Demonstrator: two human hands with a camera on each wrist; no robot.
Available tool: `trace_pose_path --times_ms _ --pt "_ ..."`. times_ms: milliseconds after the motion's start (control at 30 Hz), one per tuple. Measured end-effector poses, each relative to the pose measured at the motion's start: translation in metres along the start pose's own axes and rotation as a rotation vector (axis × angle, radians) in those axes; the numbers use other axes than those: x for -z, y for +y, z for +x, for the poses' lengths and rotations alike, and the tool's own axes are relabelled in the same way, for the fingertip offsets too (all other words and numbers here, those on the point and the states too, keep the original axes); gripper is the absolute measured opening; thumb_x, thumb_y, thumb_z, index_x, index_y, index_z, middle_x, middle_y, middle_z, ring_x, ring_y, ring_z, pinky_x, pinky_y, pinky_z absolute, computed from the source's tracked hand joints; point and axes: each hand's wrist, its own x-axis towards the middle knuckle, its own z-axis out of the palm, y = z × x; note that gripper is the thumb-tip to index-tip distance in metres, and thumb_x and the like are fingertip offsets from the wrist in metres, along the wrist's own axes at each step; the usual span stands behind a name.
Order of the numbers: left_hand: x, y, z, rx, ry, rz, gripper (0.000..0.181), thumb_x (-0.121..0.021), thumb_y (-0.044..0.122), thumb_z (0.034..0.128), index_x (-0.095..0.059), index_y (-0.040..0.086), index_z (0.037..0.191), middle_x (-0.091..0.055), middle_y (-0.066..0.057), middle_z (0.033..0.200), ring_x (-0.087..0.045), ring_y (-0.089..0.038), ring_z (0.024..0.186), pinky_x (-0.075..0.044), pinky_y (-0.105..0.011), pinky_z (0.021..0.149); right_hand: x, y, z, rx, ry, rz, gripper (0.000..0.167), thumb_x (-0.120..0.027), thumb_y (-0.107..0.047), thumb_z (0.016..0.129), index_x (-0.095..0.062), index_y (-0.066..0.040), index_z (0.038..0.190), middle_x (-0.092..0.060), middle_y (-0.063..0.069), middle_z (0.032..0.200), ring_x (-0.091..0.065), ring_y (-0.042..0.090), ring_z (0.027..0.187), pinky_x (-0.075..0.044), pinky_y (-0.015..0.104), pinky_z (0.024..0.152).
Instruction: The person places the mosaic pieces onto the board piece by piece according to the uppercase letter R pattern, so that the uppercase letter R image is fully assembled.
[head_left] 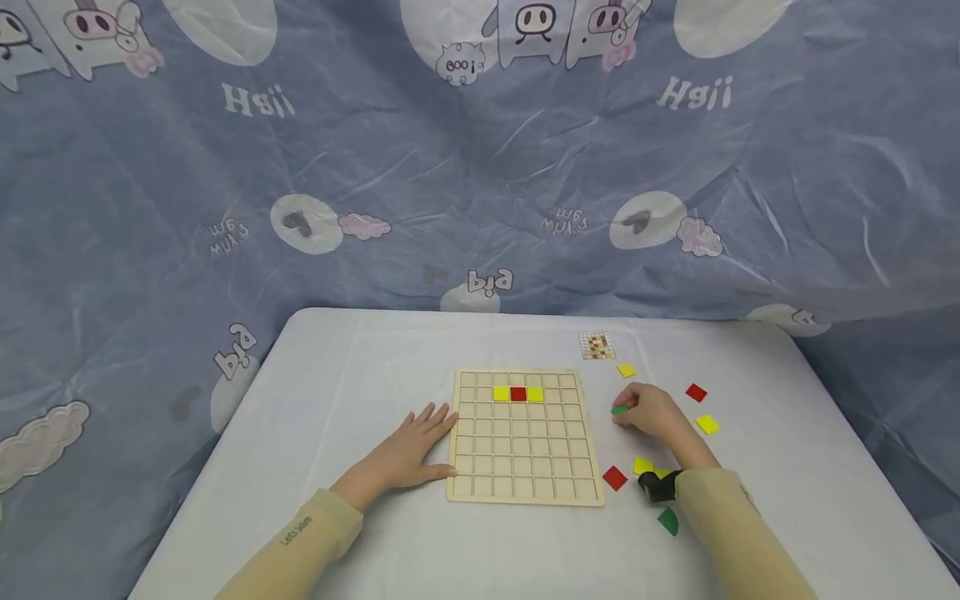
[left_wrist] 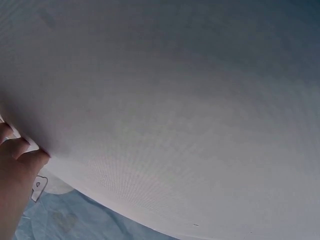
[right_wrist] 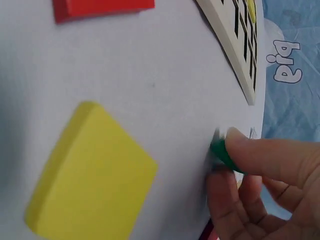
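Observation:
A wooden grid board (head_left: 525, 446) lies flat on the white table, with two yellow squares and a red square (head_left: 518, 394) between them in one of its far rows. My left hand (head_left: 408, 450) rests spread at the board's left edge, fingers and thumb touching it. To the right of the board, my right hand (head_left: 651, 411) pinches a green piece (right_wrist: 227, 155) between thumb and fingers, just above the table. Much of that piece is covered by the fingers, so its full outline is hidden.
Loose pieces lie right of the board: a red square (head_left: 615, 477), a yellow square (head_left: 707, 425), another red square (head_left: 696, 392) and a green quarter-round piece (head_left: 668, 522). A small pattern card (head_left: 597, 346) lies behind them. The black wrist camera (head_left: 658, 487) partly covers a yellow piece.

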Motion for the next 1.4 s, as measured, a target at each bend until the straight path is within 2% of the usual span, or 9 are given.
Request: trace_pose_path --times_ms 267,400,500,767,1200,1300,1400 --pt "0.003 0.000 -0.001 -0.019 0.012 -0.004 0.088 -0.062 0.058 0.0896 -0.027 0.013 0.157 -0.022 -0.013 0.164 -0.017 -0.038 0.151 -0.019 -0.059 0.121 -0.014 -0.016 0.003 0.128 0.143 0.113 0.024 -0.074 -0.011 0.086 -0.064 -0.001 0.106 -0.068 0.014 0.097 -0.064 0.024 0.087 -0.054 0.032 0.072" --pt "0.004 0.001 -0.002 -0.009 0.008 0.001 0.088 -0.062 0.058 0.0899 -0.026 0.013 0.157 -0.021 -0.012 0.164 -0.016 -0.037 0.152 -0.018 -0.058 0.121 -0.022 -0.034 0.007 0.163 0.173 0.195 0.021 -0.074 -0.013 0.087 -0.068 -0.003 0.106 -0.070 0.016 0.103 -0.068 0.028 0.093 -0.057 0.033 0.073" --pt "0.004 0.001 -0.004 0.001 0.006 -0.005 0.088 -0.061 0.058 0.0899 -0.026 0.014 0.157 -0.021 -0.011 0.164 -0.015 -0.036 0.152 -0.017 -0.058 0.122 -0.031 -0.048 0.010 0.195 0.188 0.212 0.018 -0.075 -0.013 0.087 -0.071 -0.006 0.104 -0.072 0.015 0.102 -0.069 0.028 0.094 -0.058 0.036 0.075" --pt "0.003 0.000 -0.004 -0.007 0.014 -0.005 0.088 -0.062 0.058 0.0896 -0.026 0.014 0.157 -0.021 -0.011 0.164 -0.015 -0.036 0.152 -0.018 -0.058 0.121 -0.050 -0.067 0.016 0.237 0.188 0.183 0.014 -0.075 -0.011 0.086 -0.075 -0.008 0.100 -0.075 0.011 0.096 -0.070 0.025 0.088 -0.057 0.040 0.078" --pt "0.003 0.002 -0.004 -0.001 0.003 0.000 0.088 -0.061 0.059 0.0894 -0.026 0.014 0.157 -0.021 -0.011 0.164 -0.015 -0.036 0.152 -0.018 -0.057 0.122 -0.057 -0.076 0.018 0.237 0.167 0.063 0.010 -0.073 -0.008 0.088 -0.074 -0.003 0.097 -0.068 0.011 0.092 -0.063 0.021 0.082 -0.054 0.035 0.074" --pt "0.003 0.002 -0.003 -0.003 0.000 0.003 0.088 -0.061 0.058 0.0896 -0.026 0.014 0.157 -0.021 -0.011 0.164 -0.015 -0.035 0.152 -0.018 -0.057 0.122 -0.058 -0.077 0.017 0.219 0.169 0.031 0.011 -0.072 -0.008 0.088 -0.075 -0.003 0.098 -0.066 0.012 0.094 -0.062 0.023 0.084 -0.054 0.036 0.076" --pt "0.003 0.002 -0.003 -0.003 -0.001 0.005 0.088 -0.061 0.059 0.0897 -0.025 0.015 0.157 -0.021 -0.010 0.164 -0.015 -0.035 0.152 -0.017 -0.057 0.122 -0.058 -0.077 0.014 0.199 0.175 -0.019 0.014 -0.070 -0.007 0.089 -0.076 -0.003 0.102 -0.067 0.014 0.101 -0.064 0.029 0.096 -0.056 0.041 0.084"
